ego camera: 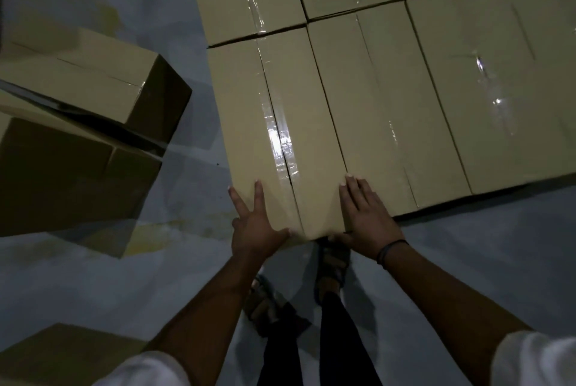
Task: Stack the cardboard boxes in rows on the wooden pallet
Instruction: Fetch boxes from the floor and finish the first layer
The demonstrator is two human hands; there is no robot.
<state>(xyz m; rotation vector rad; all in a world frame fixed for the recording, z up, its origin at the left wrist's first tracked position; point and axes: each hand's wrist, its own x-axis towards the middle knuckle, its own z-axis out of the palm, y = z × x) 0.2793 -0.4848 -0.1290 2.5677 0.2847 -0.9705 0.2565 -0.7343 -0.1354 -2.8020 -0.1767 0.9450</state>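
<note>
A long tan cardboard box (280, 123), taped along its top seam, lies at the near left corner of the stacked rows (436, 58) of like boxes. My left hand (254, 226) lies on its near left corner with fingers spread straight and thumb on the near end. My right hand (363, 217) rests flat on the near right corner, reaching onto the neighbouring box (383, 123), its thumb on the near end. The boxes hide the wooden pallet.
Loose cardboard boxes stand on the grey floor to the left: one (90, 77) at upper left, a darker one (62, 176) beside it and another (62, 354) at bottom left. My sandalled feet (330, 267) stand close to the stack's near edge.
</note>
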